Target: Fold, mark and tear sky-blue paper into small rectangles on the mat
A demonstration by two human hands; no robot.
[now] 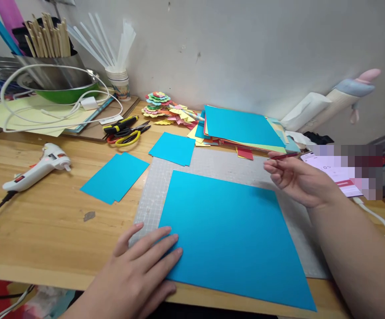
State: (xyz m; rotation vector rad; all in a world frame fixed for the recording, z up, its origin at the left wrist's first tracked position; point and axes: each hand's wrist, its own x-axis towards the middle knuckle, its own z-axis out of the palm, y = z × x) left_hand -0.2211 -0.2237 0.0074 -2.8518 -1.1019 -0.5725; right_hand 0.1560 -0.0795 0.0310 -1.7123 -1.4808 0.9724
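A large sheet of blue paper (pixel 225 239) lies on a grey gridded cutting mat (pixel 146 201), its near edge reaching over the wood. My left hand (pixel 142 266) rests with fingers spread, the fingertips on the sheet's left edge. Above the sheet's far right corner, my right hand (pixel 300 179) is closed in a pinch on a thin dark-red pencil-like stick (pixel 284 156); its exact kind is hard to make out. Two smaller notched blue pieces (pixel 115 177) (pixel 173 148) lie to the left and beyond the sheet.
A white glue gun (pixel 38 167) lies at left. Yellow-handled scissors (pixel 128 138), paper flowers (pixel 179 114) and a stack of coloured paper (pixel 242 126) are at the back. A lit phone (pixel 332 170) is at right. Behind stand wooden sticks (pixel 48 37) and a paper cup (pixel 119 86) with glue sticks.
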